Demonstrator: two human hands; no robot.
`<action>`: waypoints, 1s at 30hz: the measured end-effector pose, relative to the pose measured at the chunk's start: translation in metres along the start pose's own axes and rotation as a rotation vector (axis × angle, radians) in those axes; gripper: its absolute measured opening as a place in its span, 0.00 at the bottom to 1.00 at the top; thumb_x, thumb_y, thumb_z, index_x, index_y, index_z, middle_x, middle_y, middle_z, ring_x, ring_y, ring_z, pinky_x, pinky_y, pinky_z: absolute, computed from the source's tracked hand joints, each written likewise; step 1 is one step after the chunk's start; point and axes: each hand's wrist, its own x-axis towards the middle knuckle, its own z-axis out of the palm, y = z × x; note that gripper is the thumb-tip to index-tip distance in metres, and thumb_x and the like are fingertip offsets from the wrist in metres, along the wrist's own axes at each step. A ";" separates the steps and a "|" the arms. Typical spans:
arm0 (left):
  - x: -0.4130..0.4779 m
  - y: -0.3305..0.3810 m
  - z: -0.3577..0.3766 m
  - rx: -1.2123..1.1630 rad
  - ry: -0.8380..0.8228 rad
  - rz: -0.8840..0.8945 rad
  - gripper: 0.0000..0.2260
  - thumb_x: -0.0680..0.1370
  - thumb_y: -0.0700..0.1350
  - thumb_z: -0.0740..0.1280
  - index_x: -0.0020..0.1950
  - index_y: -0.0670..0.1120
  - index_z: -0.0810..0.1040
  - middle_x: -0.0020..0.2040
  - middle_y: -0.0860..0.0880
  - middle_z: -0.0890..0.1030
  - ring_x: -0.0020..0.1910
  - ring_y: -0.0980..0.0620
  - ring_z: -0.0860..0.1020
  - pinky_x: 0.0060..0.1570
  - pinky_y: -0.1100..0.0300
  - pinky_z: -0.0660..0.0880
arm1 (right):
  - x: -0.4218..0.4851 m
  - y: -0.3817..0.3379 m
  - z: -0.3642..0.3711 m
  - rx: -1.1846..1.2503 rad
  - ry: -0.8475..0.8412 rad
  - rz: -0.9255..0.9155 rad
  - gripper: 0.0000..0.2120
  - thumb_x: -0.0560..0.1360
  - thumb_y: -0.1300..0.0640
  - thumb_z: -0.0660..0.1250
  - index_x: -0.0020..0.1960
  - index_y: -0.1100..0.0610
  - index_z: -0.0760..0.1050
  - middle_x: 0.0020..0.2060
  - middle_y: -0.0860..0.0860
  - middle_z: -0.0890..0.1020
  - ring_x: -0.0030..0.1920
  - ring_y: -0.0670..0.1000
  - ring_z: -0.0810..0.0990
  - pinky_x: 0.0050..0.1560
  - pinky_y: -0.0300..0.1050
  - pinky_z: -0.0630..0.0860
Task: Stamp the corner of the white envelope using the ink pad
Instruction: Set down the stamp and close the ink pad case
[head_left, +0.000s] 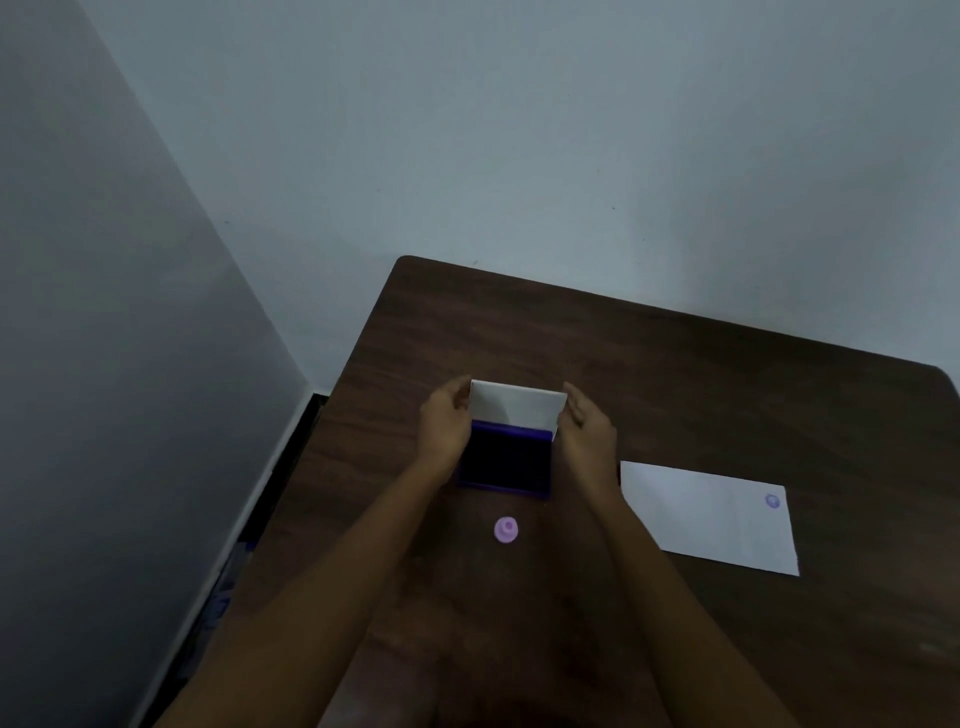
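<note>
A purple ink pad (506, 460) lies on the dark wooden table (675, 374), its white lid (514, 405) raised upright at the far side. My left hand (447, 423) grips the lid's left edge and my right hand (587, 428) holds its right edge. A small round pink stamp (506, 530) stands on the table just in front of the pad. To the right lies the white envelope (711, 519), with a round purple mark (772, 501) in its far right corner.
The table stands in a room corner, with a pale wall behind it and a grey wall to the left. A narrow gap with some blue objects (223, 592) runs along the table's left edge.
</note>
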 end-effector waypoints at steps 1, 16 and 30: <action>-0.007 -0.002 -0.001 0.018 0.012 0.015 0.16 0.78 0.37 0.57 0.66 0.46 0.69 0.65 0.44 0.73 0.62 0.46 0.72 0.61 0.46 0.72 | -0.009 0.003 -0.001 -0.007 -0.006 -0.009 0.19 0.77 0.60 0.59 0.68 0.53 0.65 0.65 0.54 0.73 0.62 0.49 0.72 0.54 0.38 0.69; -0.067 -0.066 0.017 0.193 0.110 0.154 0.15 0.75 0.32 0.60 0.61 0.36 0.72 0.65 0.38 0.73 0.64 0.44 0.71 0.61 0.66 0.61 | -0.071 0.049 0.006 -0.336 -0.183 -0.174 0.26 0.73 0.74 0.55 0.69 0.61 0.62 0.73 0.56 0.61 0.71 0.53 0.62 0.68 0.40 0.57; -0.062 -0.070 0.025 0.691 0.088 0.421 0.23 0.80 0.44 0.55 0.73 0.44 0.51 0.76 0.44 0.52 0.74 0.50 0.47 0.70 0.57 0.43 | -0.062 0.049 -0.003 -0.694 -0.093 -0.397 0.23 0.78 0.58 0.53 0.72 0.56 0.55 0.73 0.55 0.59 0.73 0.52 0.54 0.72 0.48 0.47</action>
